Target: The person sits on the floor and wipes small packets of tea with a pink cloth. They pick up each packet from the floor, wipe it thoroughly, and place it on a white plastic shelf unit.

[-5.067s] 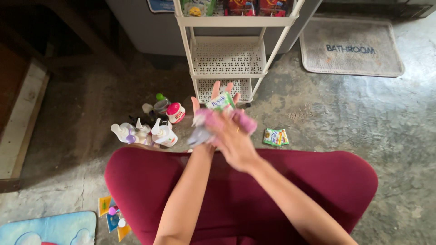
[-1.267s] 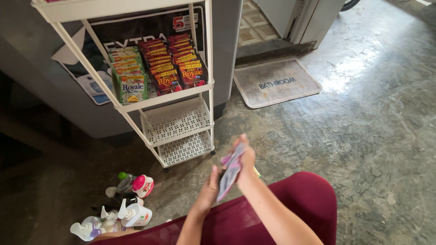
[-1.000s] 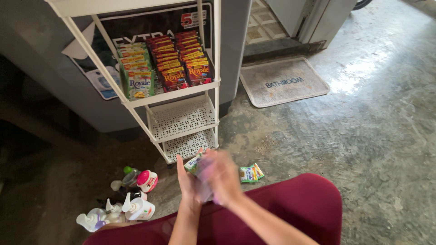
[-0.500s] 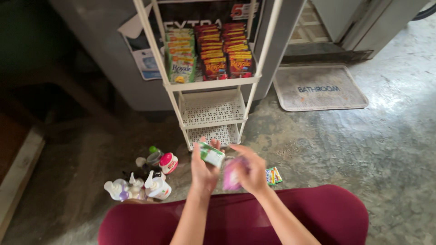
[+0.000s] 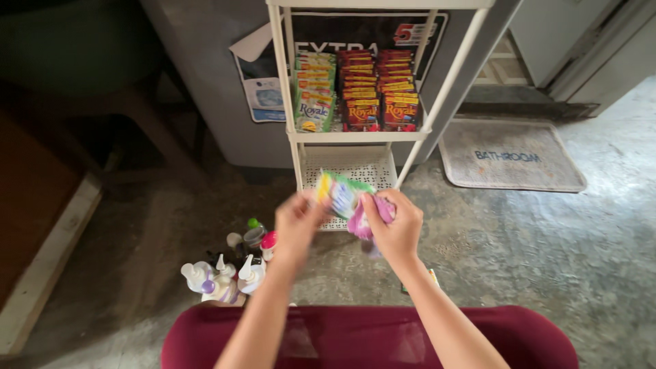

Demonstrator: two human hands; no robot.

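Left hand (image 5: 295,225) pinches a green sachet (image 5: 339,191), fingers closed on its edge; motion blur on both. Right hand (image 5: 395,229) is closed on pink-purple sachets (image 5: 365,217), just beside the green one. Both packs are held in the air in front of the white rack (image 5: 292,137), at its lower perforated shelf. Rack's upper shelf carries rows of green sachets (image 5: 314,96) and red sachets (image 5: 379,89). Pump bottles (image 5: 222,277) stand on the concrete floor (image 5: 547,260), left of the hands. Grey mat (image 5: 511,157) at right.
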